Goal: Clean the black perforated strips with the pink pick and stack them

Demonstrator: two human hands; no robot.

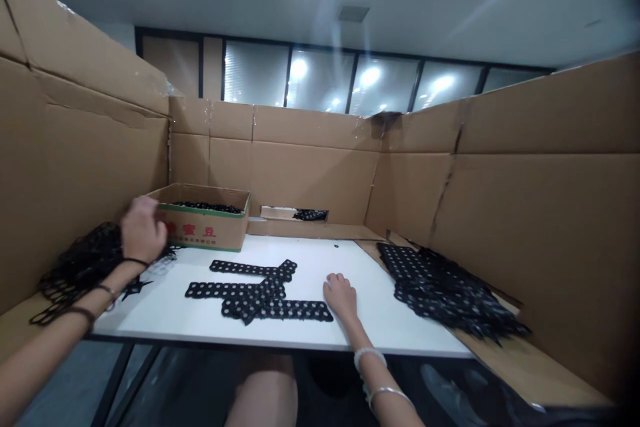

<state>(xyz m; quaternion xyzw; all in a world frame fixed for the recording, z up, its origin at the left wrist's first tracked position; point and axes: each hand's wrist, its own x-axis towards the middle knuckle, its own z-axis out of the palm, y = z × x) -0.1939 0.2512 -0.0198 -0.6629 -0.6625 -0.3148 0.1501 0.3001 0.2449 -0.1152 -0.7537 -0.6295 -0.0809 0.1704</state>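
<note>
My left hand (143, 230), smeared by motion, is raised in front of the left end of a cardboard box (233, 230). Just below and left of it lies a heap of black mesh scraps (93, 257); whether the fingers hold anything is unclear. My right hand (342, 295) rests on the white table (380, 327) with its fingers lying on the surface, nothing visible in them. Several black strips with rows of round holes (300, 310) overlap left of that hand, the nearest one ending close to its wrist.
Black pieces (210, 206) fill part of the box. On the right, a large pile of black perforated strips (445, 290) lies over the table edge and cardboard. Cardboard walls (310, 167) surround the table, with a slot (280, 212) in the back one. A small black ring (337, 246) lies near the back.
</note>
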